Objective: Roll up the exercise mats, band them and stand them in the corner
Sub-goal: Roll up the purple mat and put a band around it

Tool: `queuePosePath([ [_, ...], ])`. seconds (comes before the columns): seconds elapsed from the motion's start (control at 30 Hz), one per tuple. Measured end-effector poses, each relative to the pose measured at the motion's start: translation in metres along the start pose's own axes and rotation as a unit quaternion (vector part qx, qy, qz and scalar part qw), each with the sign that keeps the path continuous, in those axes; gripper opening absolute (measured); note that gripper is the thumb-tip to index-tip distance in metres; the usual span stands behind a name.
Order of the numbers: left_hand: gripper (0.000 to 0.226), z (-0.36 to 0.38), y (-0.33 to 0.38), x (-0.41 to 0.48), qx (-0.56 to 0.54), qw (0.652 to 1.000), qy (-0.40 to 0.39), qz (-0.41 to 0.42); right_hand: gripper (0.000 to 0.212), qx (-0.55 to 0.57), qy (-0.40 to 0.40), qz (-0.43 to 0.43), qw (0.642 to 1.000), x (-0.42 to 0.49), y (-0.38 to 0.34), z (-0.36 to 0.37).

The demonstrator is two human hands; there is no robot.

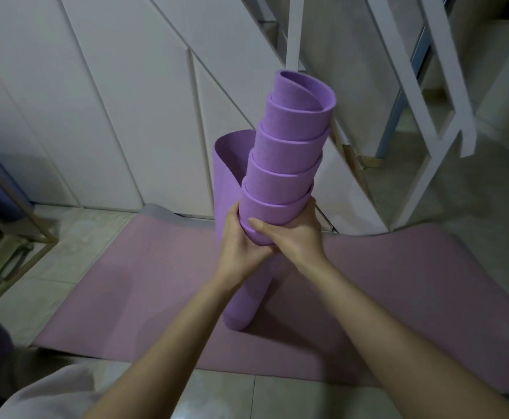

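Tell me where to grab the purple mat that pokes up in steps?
Take your grip round the wide outer wrap of the purple mat, just below the stepped rings, where the left hand and right hand clasp it. Come in from both sides. The inner coils stick up like a telescope, so squeezing the outer wrap probably pins them.

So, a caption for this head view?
Telescoped purple mat roll gripped upright by left hand and right hand over a flat pink mat.
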State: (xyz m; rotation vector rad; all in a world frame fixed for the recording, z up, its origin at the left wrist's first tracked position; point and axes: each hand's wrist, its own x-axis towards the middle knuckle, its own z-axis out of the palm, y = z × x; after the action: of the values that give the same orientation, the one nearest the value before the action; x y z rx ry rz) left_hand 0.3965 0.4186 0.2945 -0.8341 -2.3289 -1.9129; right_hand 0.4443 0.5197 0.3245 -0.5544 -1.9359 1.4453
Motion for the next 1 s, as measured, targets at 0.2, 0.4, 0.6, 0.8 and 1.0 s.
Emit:
queuePosePath([
  [0.2, 0.135, -0.026, -0.019, 0.021, 0.028, 0.989, -0.136, -0.042, 0.111, -0.032, -0.148, 0.007, 0.989, 0.025, 0.005, -0.031],
  [0.4, 0.101, -0.028, -0.010, 0.019, 0.042, 0.993, -0.108, -0.019, 0.104, 0.011, -0.266, 0.000, 0.964, 0.039, -0.001, -0.037],
  [0.6, 0.081, -0.015, 0.000, 0.023, 0.039, 0.998, 0.034, -0.019, 0.086, 0.027, -0.128, 0.002, 0.991, 0.021, -0.004, -0.009],
  [0.8, 0.078, -0.002, -0.001, 0.014, -0.001, 1.000, 0.001, -0.004, 0.084, -0.026, -0.100, -0.011, 0.995, 0.032, -0.010, -0.021],
  [1.0, 0.084, -0.027, -0.010, 0.042, -0.102, 0.982, -0.075, -0.141, 0.094, -0.003, -0.184, -0.032, 0.982, 0.048, -0.006, -0.050],
])
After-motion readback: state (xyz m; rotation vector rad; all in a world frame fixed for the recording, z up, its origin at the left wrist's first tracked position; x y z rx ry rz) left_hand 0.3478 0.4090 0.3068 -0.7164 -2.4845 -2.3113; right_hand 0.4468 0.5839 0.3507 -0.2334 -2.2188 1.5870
